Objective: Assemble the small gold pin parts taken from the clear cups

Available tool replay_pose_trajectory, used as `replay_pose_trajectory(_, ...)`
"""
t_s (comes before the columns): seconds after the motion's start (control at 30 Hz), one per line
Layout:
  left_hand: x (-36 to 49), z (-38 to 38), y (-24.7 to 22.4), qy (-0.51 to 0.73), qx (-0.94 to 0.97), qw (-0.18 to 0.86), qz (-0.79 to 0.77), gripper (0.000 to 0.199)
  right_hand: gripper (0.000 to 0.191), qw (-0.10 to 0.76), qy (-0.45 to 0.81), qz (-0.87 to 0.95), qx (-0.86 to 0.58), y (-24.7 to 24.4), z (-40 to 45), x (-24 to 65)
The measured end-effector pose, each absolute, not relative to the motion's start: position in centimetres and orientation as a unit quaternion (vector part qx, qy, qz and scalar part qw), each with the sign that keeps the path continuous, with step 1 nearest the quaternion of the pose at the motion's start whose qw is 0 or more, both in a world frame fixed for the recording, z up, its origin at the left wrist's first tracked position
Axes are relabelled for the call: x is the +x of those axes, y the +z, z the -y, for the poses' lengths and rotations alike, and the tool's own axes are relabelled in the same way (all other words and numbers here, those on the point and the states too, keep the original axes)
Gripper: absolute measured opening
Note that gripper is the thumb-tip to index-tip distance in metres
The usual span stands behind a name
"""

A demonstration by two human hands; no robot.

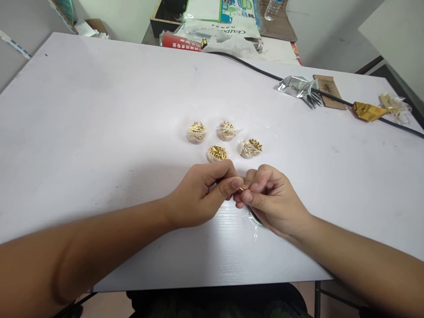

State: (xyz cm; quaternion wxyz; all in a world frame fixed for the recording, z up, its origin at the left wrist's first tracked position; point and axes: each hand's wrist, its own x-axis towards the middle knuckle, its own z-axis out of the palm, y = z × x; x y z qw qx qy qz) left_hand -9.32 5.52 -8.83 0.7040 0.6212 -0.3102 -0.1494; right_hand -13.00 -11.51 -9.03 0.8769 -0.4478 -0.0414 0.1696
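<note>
Both hands meet near the middle of the white table. A tiny gold-coloured metal piece shows between their fingertips. My left hand pinches it from the left, thumb against forefinger. From the right, my right hand pinches at the same spot. Just beyond the hands stand several small clear cups: one with long gold pins, one with gold pieces, one with short gold pieces, and one with darker gold bits. A dark round object is partly hidden under my right hand.
A black cable crosses the far right of the table, past silver foil, a brown cardboard piece and a gold wrapper. Beyond the far edge are plastic bags, a dark box and a bottle.
</note>
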Motion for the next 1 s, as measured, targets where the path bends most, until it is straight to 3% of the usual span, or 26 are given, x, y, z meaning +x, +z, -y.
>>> replay_pose_trajectory(0.43,-9.15,-5.81,-8.98,-0.14,0.616,0.691,0.351,0.024,0.019,0.872,0.159,0.05,-0.46,-9.13,11.82,-12.83)
replay_pose_trajectory(1.0,-9.34,-5.8,-8.83,-0.166,0.634,0.7,0.283,0.03,0.021,0.847,0.119,0.028,-0.517,-8.81,11.6,-12.94)
